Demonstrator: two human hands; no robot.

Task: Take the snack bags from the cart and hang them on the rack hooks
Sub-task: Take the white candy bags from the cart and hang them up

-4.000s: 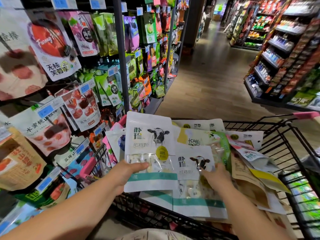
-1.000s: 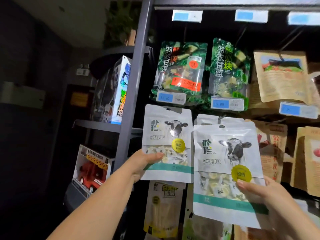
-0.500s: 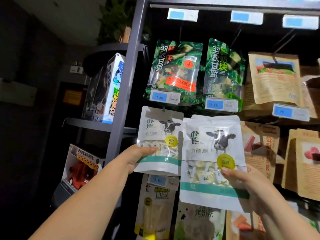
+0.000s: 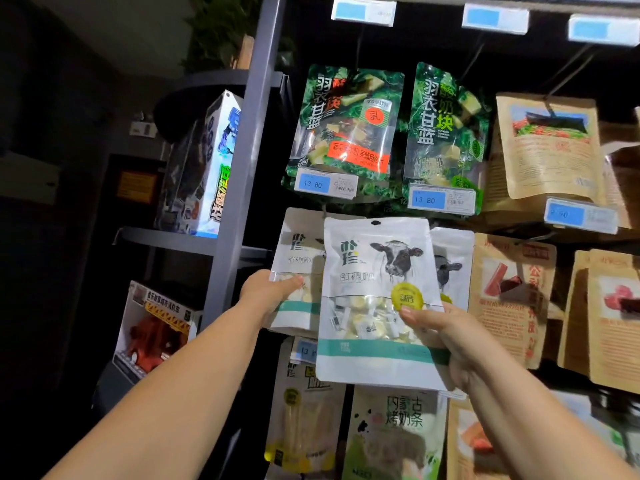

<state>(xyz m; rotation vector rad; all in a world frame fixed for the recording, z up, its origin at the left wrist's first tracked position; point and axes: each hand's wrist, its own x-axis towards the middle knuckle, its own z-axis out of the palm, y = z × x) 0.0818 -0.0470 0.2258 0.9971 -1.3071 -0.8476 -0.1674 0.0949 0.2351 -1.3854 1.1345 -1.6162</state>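
Observation:
I face the snack rack; the cart is out of view. My right hand [image 4: 440,336] grips a white cow-print snack bag [image 4: 372,271] by its lower right, thumb on the front, held upright before the rack's middle row. My left hand [image 4: 268,291] pinches a second, matching cow-print bag [image 4: 294,251] at its left edge; the front bag overlaps its right half. A third cow-print bag [image 4: 452,263] shows behind at the right, apparently hanging. The hook behind the bags is hidden.
Two green kale snack bags [image 4: 346,123] with blue price tags [image 4: 325,184] hang above. Brown kraft bags [image 4: 547,150] fill the right. Milk-stick bags [image 4: 304,410] hang below. A grey upright post [image 4: 242,168] bounds the rack; toy boxes [image 4: 207,168] sit on dark shelves left.
Four seconds ago both bags were at the cart. Over the last second my right hand carried its bag left, overlapping the left-hand bag, and a third cow bag showed behind it.

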